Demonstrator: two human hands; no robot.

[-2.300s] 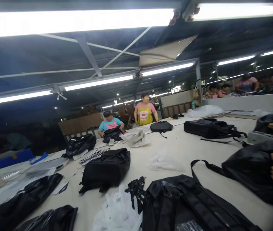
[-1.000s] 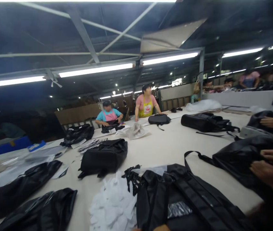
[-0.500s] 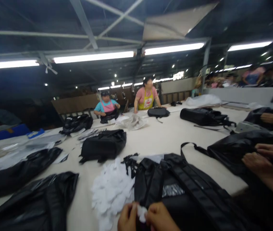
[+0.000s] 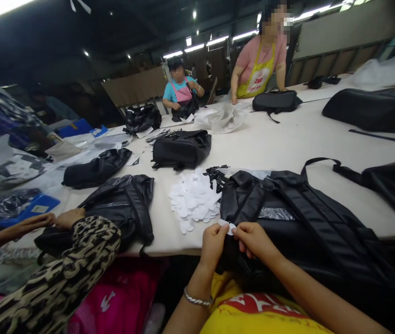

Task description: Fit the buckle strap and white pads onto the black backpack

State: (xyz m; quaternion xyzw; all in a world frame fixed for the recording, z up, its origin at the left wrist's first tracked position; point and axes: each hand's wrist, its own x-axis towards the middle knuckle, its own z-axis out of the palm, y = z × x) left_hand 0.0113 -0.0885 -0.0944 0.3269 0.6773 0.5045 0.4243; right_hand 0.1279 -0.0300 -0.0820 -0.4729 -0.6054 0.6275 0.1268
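No print anywhere is clear enough to read

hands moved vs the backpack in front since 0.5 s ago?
Yes. Left hand and right hand, pinching a white round piece, now sit higher against the black backpack, nearer the white pile.

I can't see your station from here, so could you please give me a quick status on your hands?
Left hand and right hand pinch one white round sticker together. Black backpack lies right behind. Sticker pile beside it, nothing blocking.
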